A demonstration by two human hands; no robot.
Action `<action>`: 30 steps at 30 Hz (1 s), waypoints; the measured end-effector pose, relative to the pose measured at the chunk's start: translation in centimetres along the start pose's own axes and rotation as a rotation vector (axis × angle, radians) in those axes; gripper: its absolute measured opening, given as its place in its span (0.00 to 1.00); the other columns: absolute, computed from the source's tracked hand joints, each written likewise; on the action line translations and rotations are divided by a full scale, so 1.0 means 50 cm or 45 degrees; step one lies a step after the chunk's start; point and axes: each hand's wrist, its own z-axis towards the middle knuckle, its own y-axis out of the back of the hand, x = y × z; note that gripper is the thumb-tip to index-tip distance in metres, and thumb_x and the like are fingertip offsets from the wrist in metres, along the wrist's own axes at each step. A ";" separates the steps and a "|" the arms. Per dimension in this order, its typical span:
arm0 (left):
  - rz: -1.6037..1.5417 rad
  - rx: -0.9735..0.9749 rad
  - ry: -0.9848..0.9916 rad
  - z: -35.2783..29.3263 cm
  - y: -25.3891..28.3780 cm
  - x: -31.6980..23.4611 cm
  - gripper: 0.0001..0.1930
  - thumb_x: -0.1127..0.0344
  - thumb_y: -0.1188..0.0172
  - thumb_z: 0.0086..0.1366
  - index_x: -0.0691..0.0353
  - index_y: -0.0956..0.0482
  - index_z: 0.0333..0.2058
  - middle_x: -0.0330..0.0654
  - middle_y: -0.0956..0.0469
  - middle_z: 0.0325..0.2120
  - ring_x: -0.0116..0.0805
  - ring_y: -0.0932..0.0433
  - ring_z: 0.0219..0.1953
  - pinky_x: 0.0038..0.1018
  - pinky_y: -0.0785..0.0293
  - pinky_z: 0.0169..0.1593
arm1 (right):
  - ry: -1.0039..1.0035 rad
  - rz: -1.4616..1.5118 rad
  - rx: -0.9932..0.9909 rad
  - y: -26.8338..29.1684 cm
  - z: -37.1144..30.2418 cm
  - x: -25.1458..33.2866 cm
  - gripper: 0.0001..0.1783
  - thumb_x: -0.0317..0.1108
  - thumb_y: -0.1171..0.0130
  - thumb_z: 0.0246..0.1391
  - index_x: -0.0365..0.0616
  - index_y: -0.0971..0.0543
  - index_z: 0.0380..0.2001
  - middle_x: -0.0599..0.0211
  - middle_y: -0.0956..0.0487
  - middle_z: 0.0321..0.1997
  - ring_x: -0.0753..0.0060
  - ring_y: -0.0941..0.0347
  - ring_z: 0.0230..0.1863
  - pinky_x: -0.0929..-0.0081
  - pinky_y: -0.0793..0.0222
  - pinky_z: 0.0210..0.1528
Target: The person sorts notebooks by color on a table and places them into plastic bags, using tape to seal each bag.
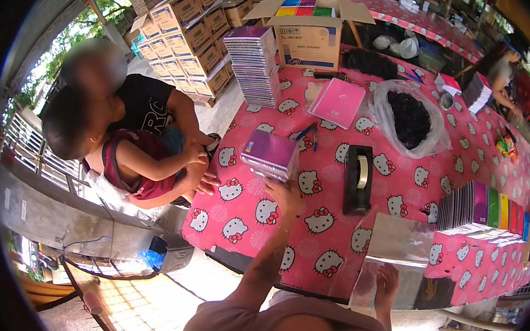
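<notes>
My left hand [284, 196] is closed on the near edge of a short stack of purple spiral notebooks [270, 150], at the middle-left of the table; some fingertips are hidden by the stack. At the near edge my right hand [386, 282] has its fingers bent at a clear plastic bag [362, 286], which they appear to pinch. Flat clear plastic bags [400, 235] lie just beyond that hand. Between the two hands, farther in, stands a black tape dispenser [357, 181] with a roll of tape.
A tall notebook stack [253, 69] and an open carton [307, 44] stand at the back. Pink notebooks [337, 103], pens [310, 135] and a plastic bag of black pieces [409, 117] lie mid-table. Colourful notebooks [483, 213] stand right. A person holding a child [141, 167] is at the left edge.
</notes>
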 end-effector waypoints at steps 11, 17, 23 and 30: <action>0.094 0.005 0.143 0.406 -0.121 0.030 0.40 0.60 0.33 0.53 0.78 0.44 0.56 0.73 0.38 0.50 0.71 0.36 0.55 0.50 0.36 0.60 | -0.196 0.016 -0.192 0.019 -0.076 -0.054 0.16 0.19 0.44 0.53 0.39 0.22 0.46 0.55 0.30 0.58 0.57 0.27 0.56 0.66 0.28 0.54; -0.002 -0.130 0.087 0.487 -0.106 0.052 0.44 0.54 0.24 0.48 0.75 0.39 0.55 0.66 0.35 0.53 0.61 0.31 0.53 0.46 0.35 0.60 | -0.314 -0.938 -0.369 0.107 -0.060 -0.106 0.37 0.35 0.29 0.44 0.47 0.28 0.60 0.49 0.36 0.65 0.41 0.41 0.67 0.47 0.43 0.66; -0.389 -0.086 -0.014 0.301 -0.026 0.055 0.32 0.60 0.34 0.63 0.70 0.36 0.60 0.52 0.34 0.52 0.41 0.28 0.48 0.35 0.29 0.51 | -0.306 -1.140 -0.423 0.255 -0.020 -0.270 0.48 0.44 0.22 0.34 0.51 0.30 0.62 0.50 0.32 0.60 0.41 0.37 0.62 0.46 0.38 0.60; -0.541 0.557 -0.784 -0.170 0.074 -0.210 0.30 0.62 0.36 0.66 0.58 0.37 0.63 0.48 0.39 0.57 0.41 0.28 0.51 0.33 0.26 0.52 | -0.579 -0.644 -0.318 0.193 0.024 -0.189 0.42 0.49 0.26 0.42 0.50 0.31 0.60 0.54 0.28 0.54 0.43 0.34 0.58 0.48 0.35 0.58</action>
